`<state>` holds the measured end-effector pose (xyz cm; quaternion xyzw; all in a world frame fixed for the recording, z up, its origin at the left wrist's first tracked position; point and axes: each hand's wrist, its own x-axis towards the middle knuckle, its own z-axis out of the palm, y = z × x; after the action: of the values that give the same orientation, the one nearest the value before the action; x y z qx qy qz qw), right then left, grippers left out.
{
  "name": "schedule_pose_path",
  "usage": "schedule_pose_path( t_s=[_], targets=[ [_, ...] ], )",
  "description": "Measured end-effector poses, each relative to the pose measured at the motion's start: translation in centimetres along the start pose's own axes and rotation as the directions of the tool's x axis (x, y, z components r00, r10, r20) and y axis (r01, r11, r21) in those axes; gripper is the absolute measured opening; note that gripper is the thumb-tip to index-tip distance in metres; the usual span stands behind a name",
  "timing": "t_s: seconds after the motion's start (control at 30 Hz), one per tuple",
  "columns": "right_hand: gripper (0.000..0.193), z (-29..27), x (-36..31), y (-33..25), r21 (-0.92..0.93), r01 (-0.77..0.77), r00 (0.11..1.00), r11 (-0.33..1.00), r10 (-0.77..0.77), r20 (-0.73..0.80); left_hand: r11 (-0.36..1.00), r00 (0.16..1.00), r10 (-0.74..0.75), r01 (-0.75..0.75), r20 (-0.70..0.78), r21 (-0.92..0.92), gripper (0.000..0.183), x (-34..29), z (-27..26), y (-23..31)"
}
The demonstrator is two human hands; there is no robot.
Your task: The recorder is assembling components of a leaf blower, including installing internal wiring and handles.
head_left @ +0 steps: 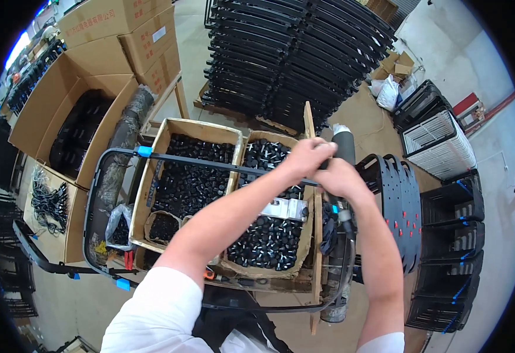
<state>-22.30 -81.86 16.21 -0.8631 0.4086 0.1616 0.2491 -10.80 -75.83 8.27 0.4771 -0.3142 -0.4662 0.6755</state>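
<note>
A large black tubular frame (204, 162) with rounded corners lies across the open boxes, with bits of blue tape on it. At its far right part my two hands are close together. My left hand (309, 157) is closed, its fingers bent around a small dark piece that I cannot make out. Just right of it, my right hand (341, 178) is closed over the frame's far bar near the corner. Below the hands, a cardboard box (308, 247) holds black round-headed knobs with metal stems. A second box (146, 206) to its left is filled with small black parts.
A wooden slat (317, 253) stands along the right box. Stacked black frames (293, 53) rise at the back. Curved black panels (390, 206) are on the right, beyond a wrapped grey roll (344, 144). At left are an open carton (46, 106) and bundled cables (49, 200).
</note>
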Motion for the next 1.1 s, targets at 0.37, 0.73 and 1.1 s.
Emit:
schedule_pose_path(
  t_s=[0.37,0.73,1.1],
  targets=[
    [0.035,5.7,2.0,-16.3,0.017,0.073,0.997,0.997,-0.073,-0.014,1.0,0.99,0.009,-0.011,-0.139,-0.012,0.026,-5.3,-16.0,3.8],
    [0.037,6.1,1.9,-17.5,0.028,-0.041,0.999,0.999,0.04,0.024,0.998,0.995,-0.054,0.055,-0.083,0.002,0.027,-4.6,-17.2,2.8],
    [0.049,7.3,2.0,-17.2,0.029,0.01,1.0,1.0,-0.011,0.017,0.998,0.996,-0.059,0.06,-0.073,0.008,0.027,-6.3,-17.6,2.4]
  ],
)
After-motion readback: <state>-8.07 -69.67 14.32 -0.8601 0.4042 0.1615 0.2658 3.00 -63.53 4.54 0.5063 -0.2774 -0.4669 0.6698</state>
